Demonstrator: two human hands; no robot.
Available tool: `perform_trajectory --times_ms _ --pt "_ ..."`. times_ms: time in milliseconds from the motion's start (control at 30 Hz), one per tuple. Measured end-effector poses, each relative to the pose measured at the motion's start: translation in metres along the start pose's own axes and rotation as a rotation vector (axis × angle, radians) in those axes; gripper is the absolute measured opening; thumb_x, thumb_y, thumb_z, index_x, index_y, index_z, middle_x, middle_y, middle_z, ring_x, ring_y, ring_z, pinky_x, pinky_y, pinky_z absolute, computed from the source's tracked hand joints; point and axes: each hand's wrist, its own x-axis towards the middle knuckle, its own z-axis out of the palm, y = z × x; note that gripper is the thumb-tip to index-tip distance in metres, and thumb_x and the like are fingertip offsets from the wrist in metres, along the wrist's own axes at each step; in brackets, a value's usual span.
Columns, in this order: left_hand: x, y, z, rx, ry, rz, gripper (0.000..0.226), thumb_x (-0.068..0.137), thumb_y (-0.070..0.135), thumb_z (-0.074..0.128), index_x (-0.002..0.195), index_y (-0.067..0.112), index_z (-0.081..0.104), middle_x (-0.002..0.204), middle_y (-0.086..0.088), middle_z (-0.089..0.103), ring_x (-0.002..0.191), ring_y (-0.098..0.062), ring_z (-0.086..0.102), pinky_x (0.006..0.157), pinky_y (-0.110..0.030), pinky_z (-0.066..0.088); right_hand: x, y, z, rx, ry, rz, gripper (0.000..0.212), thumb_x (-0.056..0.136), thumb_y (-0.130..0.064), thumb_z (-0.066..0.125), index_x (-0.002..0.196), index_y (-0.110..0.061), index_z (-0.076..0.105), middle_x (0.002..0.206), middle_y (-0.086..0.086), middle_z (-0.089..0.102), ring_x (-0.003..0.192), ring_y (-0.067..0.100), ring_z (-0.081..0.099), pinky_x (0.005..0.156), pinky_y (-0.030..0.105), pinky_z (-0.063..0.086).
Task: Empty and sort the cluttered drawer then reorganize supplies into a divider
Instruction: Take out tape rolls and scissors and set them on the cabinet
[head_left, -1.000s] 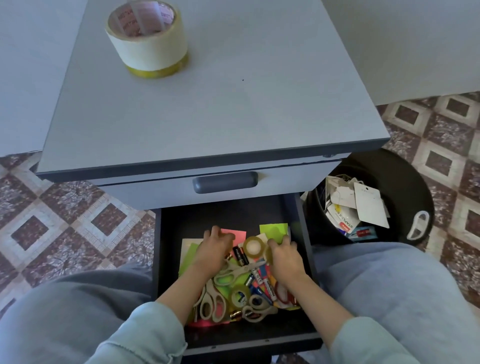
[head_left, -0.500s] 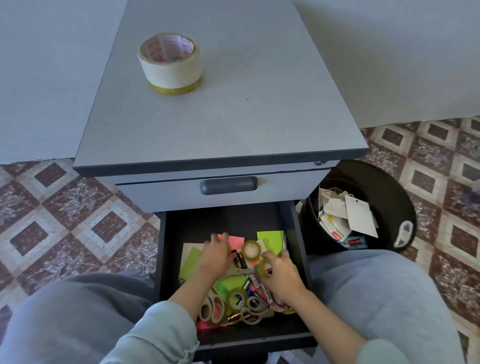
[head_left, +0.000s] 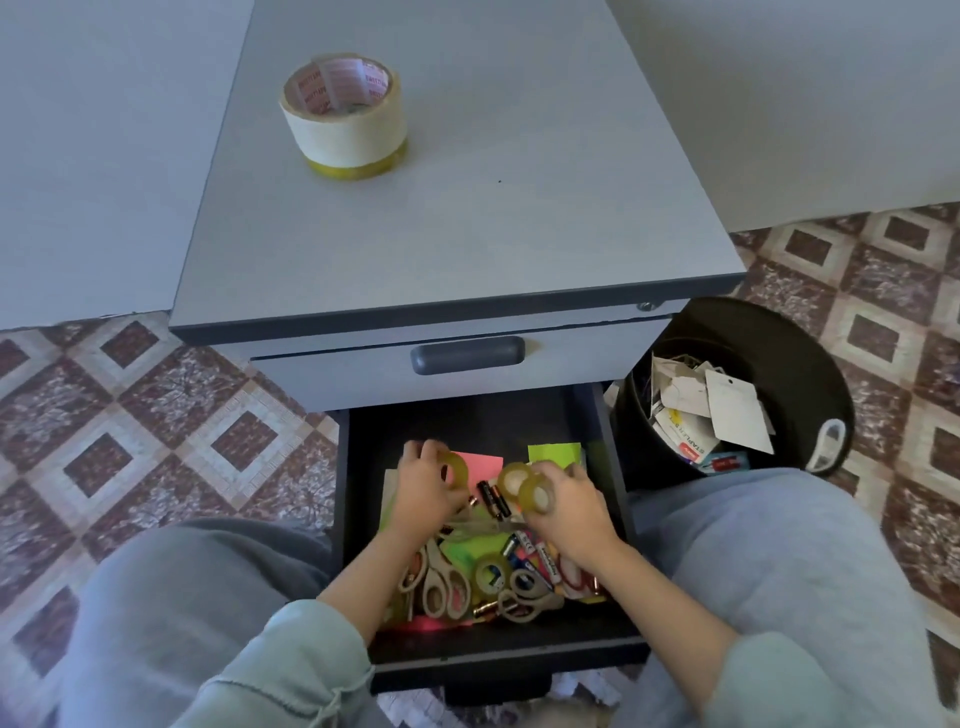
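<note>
The open black drawer (head_left: 358, 519) of a grey cabinet (head_left: 467, 234) holds a jumble of scissors (head_left: 441, 582), batteries (head_left: 493, 499), a small tape roll (head_left: 491, 571) and pink and green sticky notes (head_left: 553, 452). My left hand (head_left: 423, 491) grips a small clear tape roll (head_left: 456, 470) over the drawer's back left. My right hand (head_left: 569, 506) holds two small tape rolls (head_left: 524, 486) above the middle of the clutter.
A large roll of packing tape (head_left: 344, 117) stands on the cabinet top. A black bin (head_left: 779, 364) with cards and paper scraps sits on the tiled floor to the right. My knees flank the drawer on both sides.
Each hand has lifted small tape rolls out of the clutter; the left one now holds a roll, the right one two. The camera view shifted slightly.
</note>
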Motion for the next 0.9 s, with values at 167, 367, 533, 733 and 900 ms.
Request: perform_trajectory --times_ms 167,367,533,733,900 --pt "-0.033 0.007 -0.055 -0.099 0.091 0.117 0.054 0.073 0.014 0.073 0.124 0.014 0.054 0.120 -0.007 0.042 0.100 -0.013 0.044 0.083 -0.013 0.031 -0.011 -0.025 -0.012 0.174 0.138 -0.064 0.056 0.072 -0.021 0.076 0.120 -0.013 0.050 0.113 0.003 0.043 0.104 0.022 0.052 0.075 0.022 0.033" --pt "-0.075 0.026 -0.123 -0.298 0.222 0.242 0.046 0.077 0.017 0.071 0.119 0.030 0.056 0.105 0.002 0.051 0.096 -0.013 0.057 0.087 -0.028 0.051 -0.043 -0.068 -0.058 0.356 0.273 -0.343 0.049 0.067 -0.009 0.080 0.110 -0.018 0.057 0.101 0.000 0.048 0.092 0.016 0.053 0.077 0.019 0.037" --pt "-0.084 0.065 -0.188 -0.395 0.370 0.381 0.041 0.085 0.031 0.065 0.124 0.036 0.053 0.107 0.004 0.049 0.095 -0.005 0.054 0.083 -0.016 0.046 -0.055 -0.125 -0.125 0.478 0.444 -0.612 0.050 0.067 -0.008 0.082 0.108 -0.025 0.058 0.101 -0.007 0.054 0.087 0.007 0.056 0.075 0.014 0.047" --pt "-0.043 0.097 -0.238 -0.276 0.476 0.317 0.066 0.080 0.032 0.071 0.138 0.022 0.040 0.114 0.000 0.052 0.104 -0.015 0.052 0.086 -0.025 0.042 -0.048 -0.170 -0.175 0.451 0.550 -0.663 0.049 0.071 -0.013 0.080 0.116 -0.018 0.061 0.104 -0.002 0.055 0.077 0.007 0.052 0.068 0.005 0.043" --pt "-0.002 0.105 -0.242 -0.205 0.404 0.222 0.071 0.079 0.030 0.073 0.138 0.018 0.037 0.121 -0.007 0.054 0.113 -0.021 0.047 0.087 -0.026 0.037 -0.048 -0.160 -0.177 0.424 0.505 -0.633 0.048 0.073 -0.012 0.079 0.117 -0.017 0.061 0.106 -0.002 0.056 0.078 0.006 0.052 0.068 0.004 0.042"
